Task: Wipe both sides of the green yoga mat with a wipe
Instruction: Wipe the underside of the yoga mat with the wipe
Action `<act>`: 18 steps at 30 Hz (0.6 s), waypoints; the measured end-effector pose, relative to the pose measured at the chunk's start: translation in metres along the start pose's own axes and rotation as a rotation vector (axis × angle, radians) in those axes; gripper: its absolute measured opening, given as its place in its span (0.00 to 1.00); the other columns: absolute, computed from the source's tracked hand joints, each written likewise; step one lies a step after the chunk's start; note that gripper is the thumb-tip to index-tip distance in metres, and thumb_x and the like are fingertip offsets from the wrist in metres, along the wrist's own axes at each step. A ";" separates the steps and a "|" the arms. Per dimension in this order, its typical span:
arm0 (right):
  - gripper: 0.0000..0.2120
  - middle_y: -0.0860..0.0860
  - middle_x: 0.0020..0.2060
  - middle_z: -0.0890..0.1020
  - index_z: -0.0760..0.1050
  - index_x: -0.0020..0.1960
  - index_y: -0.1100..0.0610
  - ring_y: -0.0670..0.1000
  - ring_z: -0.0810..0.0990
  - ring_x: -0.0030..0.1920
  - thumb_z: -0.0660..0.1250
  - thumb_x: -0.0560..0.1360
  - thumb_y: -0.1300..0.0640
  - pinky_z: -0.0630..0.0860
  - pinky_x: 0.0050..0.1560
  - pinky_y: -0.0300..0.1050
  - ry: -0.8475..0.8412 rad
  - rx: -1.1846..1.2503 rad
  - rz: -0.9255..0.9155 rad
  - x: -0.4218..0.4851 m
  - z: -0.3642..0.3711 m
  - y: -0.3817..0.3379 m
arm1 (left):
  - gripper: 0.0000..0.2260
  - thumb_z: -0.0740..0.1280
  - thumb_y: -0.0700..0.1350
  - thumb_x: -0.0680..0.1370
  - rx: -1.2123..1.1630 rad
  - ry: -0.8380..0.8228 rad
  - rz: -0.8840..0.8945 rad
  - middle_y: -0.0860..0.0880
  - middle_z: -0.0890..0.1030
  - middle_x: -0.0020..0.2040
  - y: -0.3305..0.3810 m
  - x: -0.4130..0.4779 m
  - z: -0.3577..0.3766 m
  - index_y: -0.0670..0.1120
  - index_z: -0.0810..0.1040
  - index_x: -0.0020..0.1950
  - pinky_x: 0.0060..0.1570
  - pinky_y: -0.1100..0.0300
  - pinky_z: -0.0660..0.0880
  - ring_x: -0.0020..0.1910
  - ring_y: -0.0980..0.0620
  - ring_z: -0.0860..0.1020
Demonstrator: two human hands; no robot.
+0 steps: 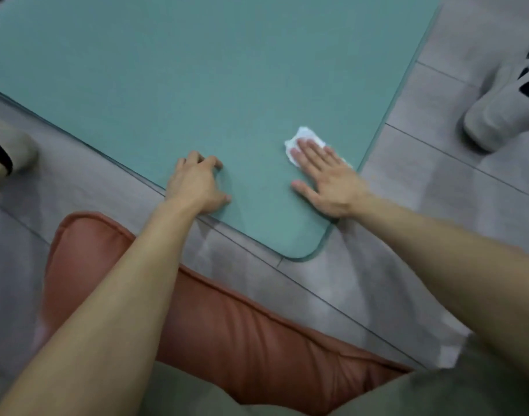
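Pressing a crumpled white wipe [306, 139] flat onto the green yoga mat [197, 70] with the right hand [326, 181]: fingers straight and close together on top of the wipe, thumb spread out sideways and resting on bare mat. Bracing the same mat with the left hand [197, 184] near the mat's long edge, fingers arched, tips and thumb planted on the surface, gripping nothing. Spreads flat over a grey tiled floor [407, 205], beneath both hands and far beyond the fingertips, with a rounded corner just behind the right wrist. Behind the forearms, an orange-brown cushion [242, 325]. Well out past the right hand, on the tiles, a pale plush slipper [497, 115] with dark markings.
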State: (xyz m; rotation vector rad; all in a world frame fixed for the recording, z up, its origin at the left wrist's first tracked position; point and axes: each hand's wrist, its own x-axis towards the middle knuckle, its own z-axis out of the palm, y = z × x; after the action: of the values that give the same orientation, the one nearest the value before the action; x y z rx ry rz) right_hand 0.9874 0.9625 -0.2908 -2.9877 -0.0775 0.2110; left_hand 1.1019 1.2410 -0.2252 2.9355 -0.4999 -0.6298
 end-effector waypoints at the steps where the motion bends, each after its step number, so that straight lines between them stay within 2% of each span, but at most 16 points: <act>1: 0.38 0.50 0.86 0.42 0.39 0.87 0.48 0.49 0.39 0.85 0.42 0.84 0.30 0.41 0.85 0.54 -0.017 0.027 0.119 0.010 -0.007 0.015 | 0.40 0.82 0.59 0.68 0.024 -0.041 0.014 0.47 0.67 0.71 0.000 -0.001 0.000 0.55 0.69 0.76 0.72 0.47 0.69 0.72 0.42 0.66; 3: 0.42 0.51 0.86 0.40 0.38 0.87 0.50 0.50 0.36 0.85 0.42 0.83 0.27 0.40 0.85 0.57 -0.009 0.079 0.217 0.017 -0.005 0.003 | 0.57 0.85 0.65 0.58 0.125 -0.135 0.049 0.45 0.63 0.75 0.000 -0.005 -0.001 0.53 0.61 0.80 0.74 0.45 0.67 0.74 0.40 0.63; 5: 0.43 0.53 0.86 0.42 0.40 0.87 0.53 0.51 0.37 0.85 0.46 0.83 0.28 0.43 0.84 0.60 0.036 0.081 0.090 -0.004 0.011 -0.049 | 0.71 0.86 0.66 0.53 0.248 -0.255 0.079 0.42 0.53 0.80 -0.001 -0.010 0.002 0.51 0.47 0.84 0.78 0.43 0.60 0.79 0.37 0.56; 6: 0.43 0.53 0.86 0.43 0.42 0.87 0.53 0.51 0.38 0.85 0.48 0.83 0.29 0.44 0.84 0.60 0.046 0.068 -0.016 -0.020 0.017 -0.074 | 0.75 0.86 0.66 0.52 0.288 -0.277 0.082 0.42 0.48 0.82 -0.003 -0.012 0.004 0.51 0.41 0.85 0.79 0.42 0.57 0.81 0.36 0.52; 7: 0.42 0.52 0.86 0.45 0.43 0.87 0.53 0.51 0.39 0.86 0.50 0.84 0.29 0.45 0.84 0.60 0.032 0.061 -0.105 -0.036 0.021 -0.092 | 0.77 0.86 0.66 0.51 0.308 -0.261 0.089 0.41 0.46 0.83 -0.004 -0.014 0.005 0.51 0.39 0.85 0.79 0.42 0.57 0.81 0.36 0.52; 9: 0.40 0.50 0.86 0.46 0.45 0.87 0.52 0.50 0.40 0.86 0.51 0.84 0.30 0.45 0.85 0.57 -0.003 0.046 -0.228 -0.053 0.021 -0.101 | 0.72 0.85 0.69 0.51 0.312 -0.141 0.141 0.41 0.56 0.80 -0.008 -0.016 0.006 0.52 0.48 0.85 0.76 0.42 0.64 0.76 0.37 0.60; 12: 0.37 0.48 0.86 0.44 0.43 0.87 0.49 0.49 0.40 0.85 0.49 0.86 0.32 0.42 0.85 0.54 -0.060 0.000 -0.336 -0.045 0.014 -0.059 | 0.58 0.83 0.70 0.53 0.315 -0.014 0.294 0.46 0.68 0.72 -0.006 -0.012 0.003 0.59 0.64 0.80 0.66 0.44 0.73 0.67 0.40 0.69; 13: 0.36 0.48 0.86 0.43 0.42 0.87 0.48 0.48 0.39 0.85 0.46 0.86 0.32 0.43 0.85 0.54 -0.060 -0.004 -0.271 -0.037 0.009 -0.038 | 0.54 0.82 0.69 0.55 0.323 -0.017 0.357 0.48 0.69 0.71 -0.003 -0.013 0.002 0.62 0.66 0.78 0.65 0.45 0.75 0.67 0.41 0.70; 16: 0.38 0.48 0.86 0.41 0.40 0.87 0.46 0.47 0.37 0.85 0.41 0.83 0.28 0.44 0.85 0.56 -0.062 0.042 0.112 -0.016 -0.008 0.009 | 0.44 0.82 0.63 0.60 0.325 -0.041 0.498 0.52 0.71 0.72 0.004 -0.023 0.001 0.64 0.72 0.75 0.62 0.47 0.77 0.68 0.44 0.73; 18: 0.40 0.48 0.86 0.41 0.41 0.87 0.47 0.48 0.37 0.85 0.42 0.82 0.27 0.40 0.85 0.56 -0.036 0.070 0.199 -0.009 -0.008 0.011 | 0.41 0.81 0.61 0.61 0.328 -0.036 0.533 0.51 0.73 0.71 0.008 -0.026 0.000 0.62 0.75 0.74 0.60 0.48 0.77 0.67 0.45 0.75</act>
State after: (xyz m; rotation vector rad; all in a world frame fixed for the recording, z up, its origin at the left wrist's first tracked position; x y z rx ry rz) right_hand 0.9798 0.9500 -0.2834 -2.9208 0.2191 0.2834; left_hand 1.0769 1.2423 -0.2136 2.8629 -1.4437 -0.5695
